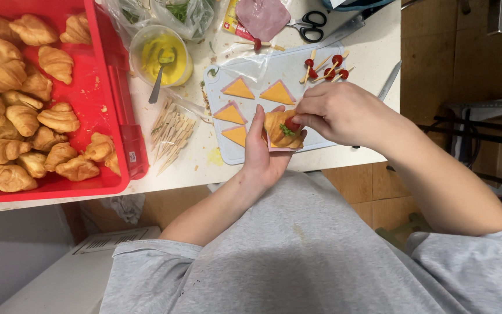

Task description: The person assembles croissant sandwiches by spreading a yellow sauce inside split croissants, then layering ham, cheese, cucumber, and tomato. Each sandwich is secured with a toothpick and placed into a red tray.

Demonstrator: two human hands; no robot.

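crowded table (344,148) edge: hands (297,131) perhaps skewering croissant (280,132).

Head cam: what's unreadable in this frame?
- Filling inside the croissant: covered by the left hand and right hand.
- Red tray: cut off by the top and left edges.
- Bagged greens: cut off by the top edge, blurred by plastic.
- Knife: handle hidden behind the right hand.

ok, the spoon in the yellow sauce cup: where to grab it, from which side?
Grip the spoon by its bare handle end, which leans over the sauce cup's rim toward the table's near edge. Come from that near side, above the wooden picks; the bowl end is sunk in sauce.
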